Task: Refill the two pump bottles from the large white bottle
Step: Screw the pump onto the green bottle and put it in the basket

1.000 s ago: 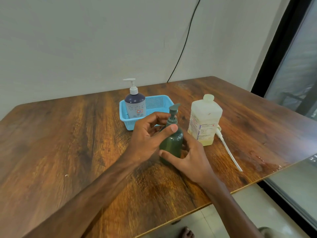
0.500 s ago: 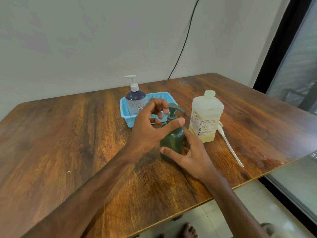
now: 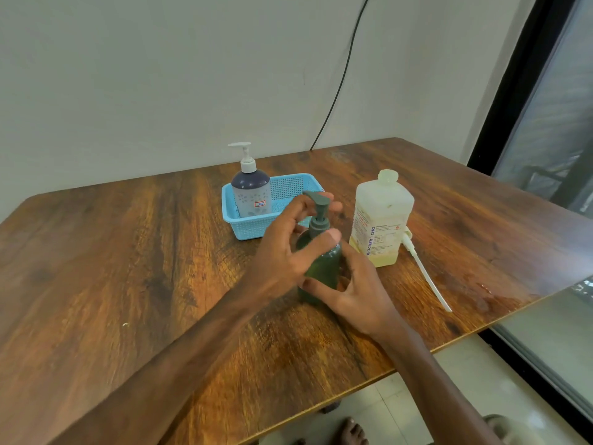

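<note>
We're gripping the green pump bottle (image 3: 324,268) on the worktop (image 3: 128,268), right hand (image 3: 362,293) wrapping its base, left hand (image 3: 282,248) curling round its pump. The large white bottle (image 3: 382,220) is standing at two o'clock, beside our hands.

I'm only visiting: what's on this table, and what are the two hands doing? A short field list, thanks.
Left hand: fingers round the pump top of the green pump bottle
Right hand: grips that bottle's lower body
Purple pump bottle: upright in the blue basket
Large white bottle: upright on the table, little yellowish liquid left
Loose white pump: lies beside the white bottle
</note>
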`<action>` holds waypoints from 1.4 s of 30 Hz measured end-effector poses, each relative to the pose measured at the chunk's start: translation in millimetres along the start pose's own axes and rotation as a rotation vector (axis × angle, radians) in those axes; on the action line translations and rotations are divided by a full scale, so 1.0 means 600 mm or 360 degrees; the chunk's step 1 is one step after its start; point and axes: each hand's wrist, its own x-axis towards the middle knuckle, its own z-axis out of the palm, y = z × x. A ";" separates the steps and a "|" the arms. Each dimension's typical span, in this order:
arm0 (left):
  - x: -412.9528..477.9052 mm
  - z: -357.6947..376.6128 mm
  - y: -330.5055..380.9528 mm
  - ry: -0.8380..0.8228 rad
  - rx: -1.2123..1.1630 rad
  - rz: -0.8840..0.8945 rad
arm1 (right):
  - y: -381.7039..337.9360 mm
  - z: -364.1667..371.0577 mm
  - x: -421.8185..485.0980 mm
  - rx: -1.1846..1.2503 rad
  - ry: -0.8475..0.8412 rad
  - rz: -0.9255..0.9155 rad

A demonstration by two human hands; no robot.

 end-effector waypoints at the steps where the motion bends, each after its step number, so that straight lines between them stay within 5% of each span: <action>1: -0.001 0.001 0.000 0.0098 0.0121 -0.0018 | 0.000 0.000 0.000 0.0007 -0.0004 0.0011; 5: 0.001 -0.003 -0.005 0.0321 0.0129 -0.0104 | 0.000 0.001 0.000 0.0010 -0.0008 0.0041; 16: -0.008 -0.011 0.004 0.0113 0.0072 0.0003 | -0.001 0.001 0.000 -0.0010 -0.0034 0.0059; 22: -0.005 -0.006 0.012 0.0441 0.0303 0.0061 | -0.002 0.001 -0.002 -0.0004 -0.0033 0.0070; 35: 0.013 -0.042 0.029 -0.0085 0.0405 0.0094 | -0.008 0.004 -0.002 0.0000 0.0043 0.0026; 42: -0.003 -0.022 0.024 0.0307 0.0510 -0.0013 | -0.002 0.003 -0.001 -0.0152 0.0156 0.0048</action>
